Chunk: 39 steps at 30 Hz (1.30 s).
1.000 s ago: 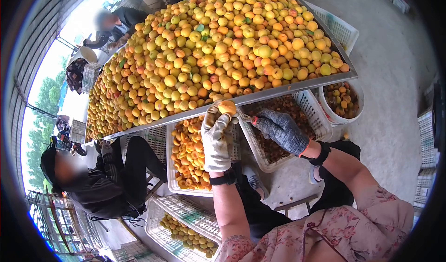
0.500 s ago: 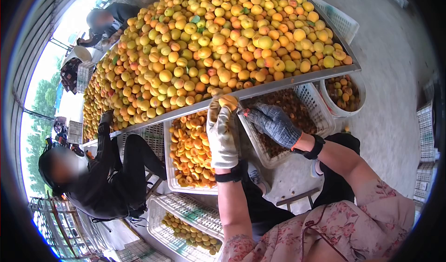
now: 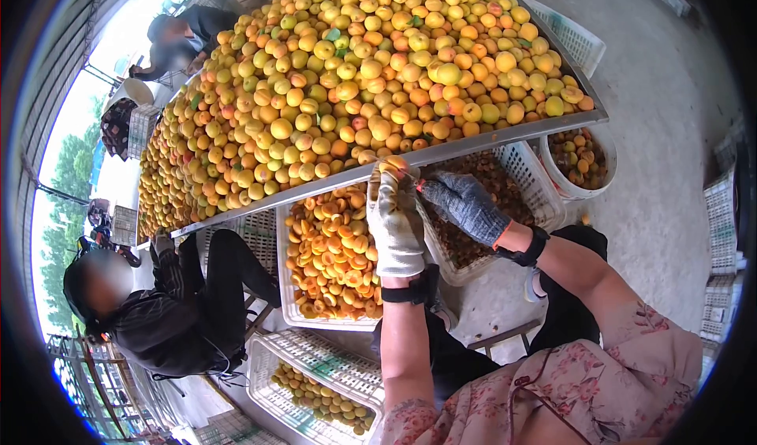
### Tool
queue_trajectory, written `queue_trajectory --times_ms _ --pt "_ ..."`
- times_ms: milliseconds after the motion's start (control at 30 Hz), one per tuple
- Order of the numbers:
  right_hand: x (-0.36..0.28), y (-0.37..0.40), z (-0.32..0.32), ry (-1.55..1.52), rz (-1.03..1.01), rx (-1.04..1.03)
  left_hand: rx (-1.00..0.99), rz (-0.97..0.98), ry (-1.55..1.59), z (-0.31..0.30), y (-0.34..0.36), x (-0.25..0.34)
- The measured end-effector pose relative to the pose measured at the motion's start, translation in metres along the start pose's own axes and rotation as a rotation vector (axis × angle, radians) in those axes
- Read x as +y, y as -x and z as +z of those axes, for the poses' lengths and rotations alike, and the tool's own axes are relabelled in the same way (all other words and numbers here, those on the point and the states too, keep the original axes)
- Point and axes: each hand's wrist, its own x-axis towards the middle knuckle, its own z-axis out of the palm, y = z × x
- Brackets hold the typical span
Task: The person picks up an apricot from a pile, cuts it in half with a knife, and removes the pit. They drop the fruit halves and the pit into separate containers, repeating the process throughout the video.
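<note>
My left hand [image 3: 394, 224], in a white knit glove, is closed around an orange-yellow apricot [image 3: 393, 163] just in front of the table's metal edge. Close on its right, my right hand [image 3: 467, 208] wears a grey glove and pinches a small red-handled tool [image 3: 420, 185] against the apricot's side. The tool's tip is too small to make out. Below my left hand stands a white crate [image 3: 285, 287] of halved apricots [image 3: 331, 248]. Under my right hand is another white crate [image 3: 544, 185] holding brown pits [image 3: 493, 178].
A large heap of whole apricots [image 3: 355, 74] covers the sloping table with a metal rim [image 3: 505, 136]. A white bucket [image 3: 611, 161] of fruit stands at the right. A co-worker in black [image 3: 169, 319] sits at left, another person [image 3: 205, 23] farther back. A lower crate [image 3: 323, 358] holds yellowish fruit.
Both my hands have shifted slightly right, and my left hand has turned with the apricot. The seated co-worker's arm has drawn back from the heap to below the table edge.
</note>
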Motion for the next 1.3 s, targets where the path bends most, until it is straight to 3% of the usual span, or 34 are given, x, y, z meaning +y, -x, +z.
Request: queue_trajectory --times_ms 33,67,100,167,233,433,500,567,600,633,667,767,800,867,900,933,967,1000,1033,1100,1167,1200,1233,1300 --pt "-0.001 0.0 0.001 -0.001 -0.001 0.0 -0.077 -0.002 0.006 0.001 -0.001 0.0" --pt "-0.003 0.001 0.001 0.018 -0.029 0.013 0.05 -0.123 0.087 0.001 0.007 -0.002" --pt "-0.003 0.001 0.001 0.04 -0.055 0.025 0.05 -0.123 0.088 0.003 0.007 -0.002" --pt "0.005 0.0 -0.001 0.099 -0.055 0.037 -0.083 -0.095 0.099 0.008 0.004 -0.003" --pt "0.011 -0.002 -0.004 0.156 -0.057 0.057 0.034 -0.191 0.126 0.001 -0.004 -0.005" --pt "0.009 -0.004 -0.006 0.167 -0.148 0.129 -0.087 -0.017 -0.017 0.009 -0.005 -0.007" --pt "0.015 -0.005 -0.008 0.16 -0.194 0.066 -0.089 -0.027 0.013 0.006 -0.004 -0.001" --pt "-0.003 -0.001 -0.018 0.116 -0.259 0.05 -0.008 -0.01 -0.01 0.003 -0.006 0.011" --pt "-0.01 0.001 -0.021 -0.312 -0.112 -0.019 -0.062 0.062 0.107 -0.006 -0.008 0.01" --pt "-0.015 0.004 -0.025 -0.735 0.044 -0.09 -0.047 0.087 0.037 -0.001 -0.003 0.02" --pt "-0.02 0.002 -0.034 -0.739 0.189 -0.055 -0.057 0.105 -0.053 0.003 0.0 0.023" --pt "-0.013 -0.013 -0.049 -0.696 0.186 -0.157 -0.164 0.083 -0.452 0.016 0.013 0.019" --pt "-0.011 -0.014 -0.046 -0.681 0.172 -0.12 -0.239 0.095 -0.649 0.022 0.018 0.018" --pt "-0.013 -0.015 -0.04 -0.648 0.148 -0.047 -0.302 0.072 -0.711 0.026 0.022 0.005" --pt "-0.011 -0.015 -0.036 -0.751 0.164 -0.026 -0.28 -0.024 -0.555 0.031 0.027 0.003" --pt "-0.013 -0.01 -0.038 -0.756 0.188 -0.018 -0.269 0.05 -0.599 0.032 0.026 0.001" --pt "-0.021 -0.009 -0.043 -0.587 0.264 -0.013 -0.286 0.155 -0.695 0.031 0.025 0.0" --pt "-0.028 -0.012 -0.046 -0.414 0.321 -0.011 -0.307 0.106 -0.664 0.026 0.022 -0.002" --pt "-0.024 -0.013 -0.042 -0.379 0.197 -0.002 -0.333 0.068 -0.631 0.022 0.019 -0.005" --pt "0.002 -0.019 -0.033 -0.773 0.143 0.042 -0.25 0.174 -0.631 0.03 0.018 -0.005" --pt "-0.003 -0.019 -0.047 -1.072 0.242 -0.218 -0.194 -0.071 -0.281 0.024 0.018 0.009" --pt "-0.007 -0.018 -0.053 -1.231 0.33 -0.349 -0.149 -0.089 -0.181 0.025 0.018 0.011" --pt "-0.012 -0.019 -0.051 -1.23 0.324 -0.351 -0.216 -0.096 -0.069 0.025 0.02 0.013" --pt "-0.017 -0.016 -0.047 -1.182 0.413 -0.093 -0.244 -0.108 0.0 0.03 0.025 0.017"
